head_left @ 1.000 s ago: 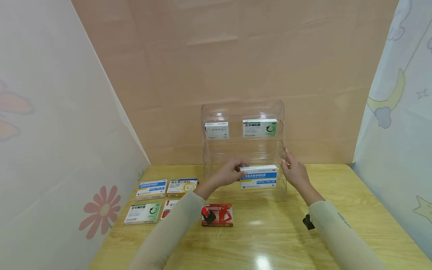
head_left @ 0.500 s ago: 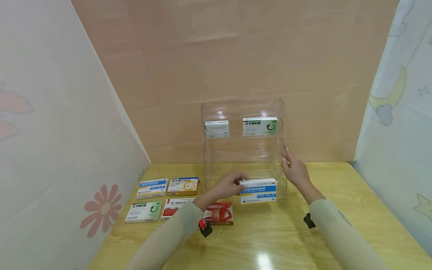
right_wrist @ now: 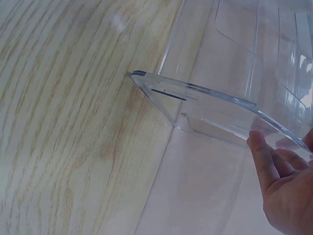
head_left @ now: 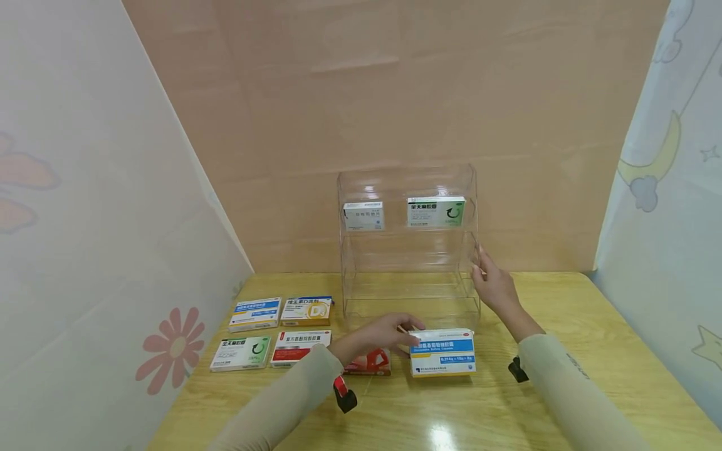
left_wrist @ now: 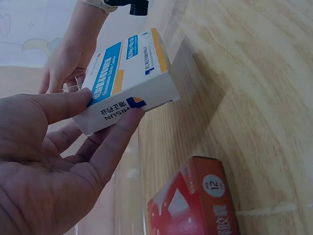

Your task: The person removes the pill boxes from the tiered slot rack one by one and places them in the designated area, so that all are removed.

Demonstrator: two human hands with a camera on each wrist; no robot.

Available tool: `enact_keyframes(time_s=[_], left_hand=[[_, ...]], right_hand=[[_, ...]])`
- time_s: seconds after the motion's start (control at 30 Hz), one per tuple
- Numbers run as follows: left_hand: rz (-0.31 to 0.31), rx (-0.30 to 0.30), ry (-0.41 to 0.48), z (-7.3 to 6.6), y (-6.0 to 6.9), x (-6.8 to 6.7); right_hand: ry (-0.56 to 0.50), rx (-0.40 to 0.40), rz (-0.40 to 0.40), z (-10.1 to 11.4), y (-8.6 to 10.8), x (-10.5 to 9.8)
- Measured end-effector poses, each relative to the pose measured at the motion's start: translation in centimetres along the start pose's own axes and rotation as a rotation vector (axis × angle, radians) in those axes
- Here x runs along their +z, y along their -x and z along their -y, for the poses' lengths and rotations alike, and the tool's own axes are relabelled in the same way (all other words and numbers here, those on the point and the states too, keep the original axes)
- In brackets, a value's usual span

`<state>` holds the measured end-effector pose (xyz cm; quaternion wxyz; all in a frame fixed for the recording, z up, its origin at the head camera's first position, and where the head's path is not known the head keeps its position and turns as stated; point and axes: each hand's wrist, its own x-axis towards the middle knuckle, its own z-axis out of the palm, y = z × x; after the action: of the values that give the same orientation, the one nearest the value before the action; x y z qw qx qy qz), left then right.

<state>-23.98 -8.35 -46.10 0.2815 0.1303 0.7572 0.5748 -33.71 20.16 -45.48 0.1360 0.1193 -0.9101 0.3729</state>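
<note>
My left hand [head_left: 386,333] pinches the left end of a white medicine box [head_left: 442,354] with blue and yellow bands, held above the table in front of the rack. In the left wrist view, thumb and fingers grip the end of this box [left_wrist: 128,73]. My right hand [head_left: 497,289] holds the right side edge of a clear tiered display rack [head_left: 412,307]. The right wrist view has the fingers of that hand [right_wrist: 288,188] against the rack's transparent side panel [right_wrist: 220,107]; its thumb is partly cut off. A red medicine box [head_left: 369,363] lies partly behind the left wrist.
On the rack's upper tier stand a small white box [head_left: 363,217] and a green-and-white box [head_left: 435,212]. At the table's left lie a blue-and-white box [head_left: 255,314], a vitamin D box [head_left: 307,311], another green-and-white box [head_left: 240,354] and a red-and-white box [head_left: 299,347].
My left hand has brought the blue-and-white medicine box from the rack's lower front down and toward me. My right hand stays at the rack's side.
</note>
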Motion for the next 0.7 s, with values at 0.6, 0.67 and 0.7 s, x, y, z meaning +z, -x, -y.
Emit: enact_keyframes(time_s=[0.6,0.67,0.7], left_hand=[[-0.002,-0.098,-0.067,1.8,-1.1,0.0],[-0.022,-0.093,-0.113,1.8,-1.2,0.1],[-0.029,-0.087,-0.133,1.8,-1.2,0.2]], right_hand=[[0.001,0.006,0.02,-0.4,0.1,0.2],[0.013,-0.003,0.009,-0.3,0.1,0.1],[0.016,-0.006,0.006,-0.3,0.1,0.1]])
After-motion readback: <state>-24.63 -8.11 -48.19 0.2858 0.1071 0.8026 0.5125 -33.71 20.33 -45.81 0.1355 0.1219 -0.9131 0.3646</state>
